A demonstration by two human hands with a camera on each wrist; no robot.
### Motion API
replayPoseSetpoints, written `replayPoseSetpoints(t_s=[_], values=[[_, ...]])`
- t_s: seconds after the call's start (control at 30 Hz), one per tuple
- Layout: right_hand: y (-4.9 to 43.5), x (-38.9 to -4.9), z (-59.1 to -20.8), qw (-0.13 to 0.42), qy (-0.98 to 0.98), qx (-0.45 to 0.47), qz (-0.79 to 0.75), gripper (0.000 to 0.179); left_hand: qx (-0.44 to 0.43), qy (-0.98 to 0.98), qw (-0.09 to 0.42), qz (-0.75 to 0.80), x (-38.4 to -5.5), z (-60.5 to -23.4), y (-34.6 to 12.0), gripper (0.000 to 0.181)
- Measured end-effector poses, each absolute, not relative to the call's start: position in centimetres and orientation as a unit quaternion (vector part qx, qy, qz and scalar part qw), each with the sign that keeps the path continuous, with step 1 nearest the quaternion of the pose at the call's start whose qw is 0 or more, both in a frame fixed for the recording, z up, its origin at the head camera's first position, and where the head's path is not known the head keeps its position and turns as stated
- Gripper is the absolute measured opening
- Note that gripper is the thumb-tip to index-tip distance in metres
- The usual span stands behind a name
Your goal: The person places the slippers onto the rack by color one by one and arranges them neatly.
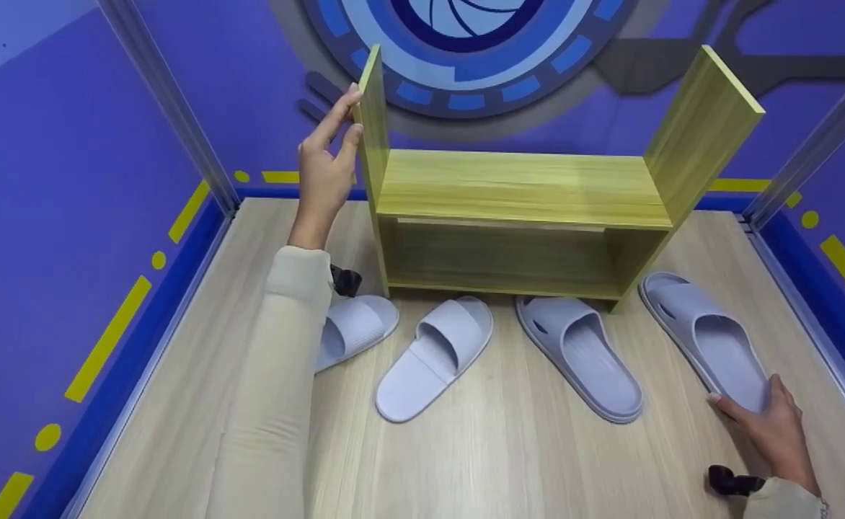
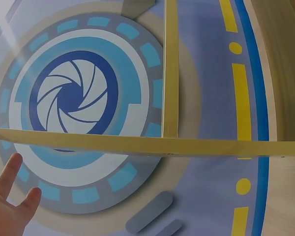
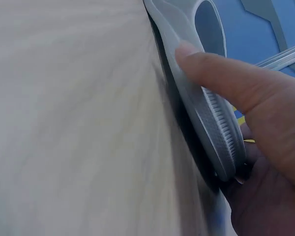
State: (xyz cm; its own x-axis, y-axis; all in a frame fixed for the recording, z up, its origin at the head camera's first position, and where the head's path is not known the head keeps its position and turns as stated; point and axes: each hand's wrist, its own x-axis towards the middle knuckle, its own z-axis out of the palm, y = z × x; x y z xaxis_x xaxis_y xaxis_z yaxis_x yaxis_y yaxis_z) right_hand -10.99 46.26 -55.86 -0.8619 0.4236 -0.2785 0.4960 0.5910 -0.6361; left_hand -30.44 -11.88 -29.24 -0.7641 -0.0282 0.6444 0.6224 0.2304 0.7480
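Note:
In the head view my left hand [image 1: 327, 169] is at the upper left panel of a wooden shelf [image 1: 520, 184], its fingertips right at the panel's edge. The left wrist view shows its thumb and a finger [image 2: 9, 172] extended beside that edge. My right hand [image 1: 776, 425] grips the heel end of the far-right grey slipper [image 1: 725, 335]. Its thumb [image 3: 206, 64] presses one side of the sole while the other fingers are partly hidden behind the heel. This slipper points toward the shelf, and in the right wrist view its heel is tilted up off the floor.
Another grey slipper [image 1: 581, 353] with a side cut-out lies in front of the shelf. Left of it are a plain-strapped slipper [image 1: 433, 360] and a similar one [image 1: 361, 324], partly hidden by my left sleeve. Blue walls [image 1: 55, 216] enclose the wooden floor [image 1: 509, 447].

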Motion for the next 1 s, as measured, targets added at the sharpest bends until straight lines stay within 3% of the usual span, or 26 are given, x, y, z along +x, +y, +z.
replayPoseSetpoints(t_s=[0.2, 0.47, 0.73, 1.0], values=[[46.1, -10.6, -56.2, 0.029, 0.882, 0.286, -0.373, 0.115, -0.193, -0.744, 0.262, -0.583, -30.1, -28.8, -11.8, 0.042], [45.8, -10.2, -56.4, 0.012, 0.865, 0.308, -0.396, 0.111, -0.194, -0.755, 0.279, -0.561, -29.9, -28.6, -12.0, 0.040], [46.1, -10.4, -55.6, 0.066, 0.881, 0.287, -0.370, 0.116, -0.185, -0.755, 0.275, -0.566, -30.7, -28.8, -12.2, 0.041], [45.9, -10.2, -55.2, 0.069, 0.874, 0.301, -0.374, 0.116, -0.178, -0.757, 0.285, -0.560, -30.8, -28.3, -12.1, 0.037]])
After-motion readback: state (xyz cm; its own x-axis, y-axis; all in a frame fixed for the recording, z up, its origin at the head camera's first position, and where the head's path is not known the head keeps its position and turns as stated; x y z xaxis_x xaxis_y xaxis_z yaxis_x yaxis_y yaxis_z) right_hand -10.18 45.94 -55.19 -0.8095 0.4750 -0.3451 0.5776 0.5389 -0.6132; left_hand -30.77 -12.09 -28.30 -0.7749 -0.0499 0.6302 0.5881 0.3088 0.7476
